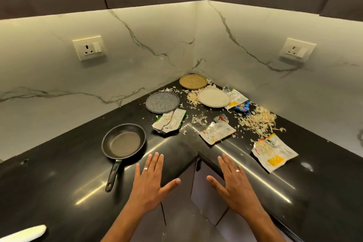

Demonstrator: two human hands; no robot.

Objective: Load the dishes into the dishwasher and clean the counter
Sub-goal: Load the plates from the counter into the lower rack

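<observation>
Your left hand (150,180) and right hand (232,180) flat, fingers spread, holding nothing, lower centre, frying pan (123,141) centre left, plates (162,102) and torn wrappers (217,133) above

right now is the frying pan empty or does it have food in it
Empty: the frying pan sits upright on the counter, its dark inside bare.

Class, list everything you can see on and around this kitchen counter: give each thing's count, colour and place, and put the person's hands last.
frying pan: 1, black, left counter
plates: 3; grey speckled, tan in corner, white
torn wrappers: at least 4, silver-white, e.g.
blue wrapper: 1, beside white plate
pale shavings: scattered, right counter
wall sockets: 2, cream
white object: 1, bottom left, unclear
counter: black
left hand, right hand: open, empty
</observation>
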